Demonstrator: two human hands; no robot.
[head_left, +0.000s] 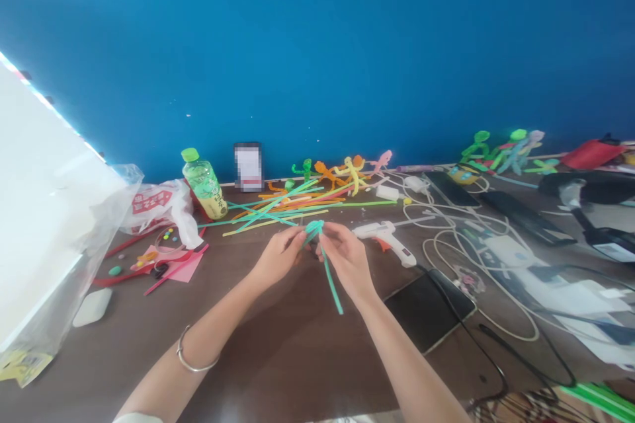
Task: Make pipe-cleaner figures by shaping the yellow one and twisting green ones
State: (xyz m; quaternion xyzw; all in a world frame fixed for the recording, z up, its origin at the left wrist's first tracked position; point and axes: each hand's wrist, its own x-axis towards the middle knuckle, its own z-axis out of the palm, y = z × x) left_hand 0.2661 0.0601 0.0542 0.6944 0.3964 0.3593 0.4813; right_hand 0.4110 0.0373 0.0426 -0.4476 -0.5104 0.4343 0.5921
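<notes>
Between my two hands is a teal pipe cleaner (333, 281), bunched into a coil at its top while one straight end hangs down toward the table. My left hand (284, 252) pinches the coil from the left side. From the right, my right hand (346, 252) grips the same coil, its fingers closed around it. Beyond the hands lies a loose spread of teal, orange and yellow pipe cleaners (278, 208). A white glue gun (387, 238) rests just right of my right hand.
Small pipe-cleaner figures (353, 173) stand along the blue wall. A green-capped bottle (206, 188) and a plastic bag (159, 208) are at left, near pink paper (191, 268). On the right lie a black tablet (429, 310), tangled white cables (431, 248) and black cords.
</notes>
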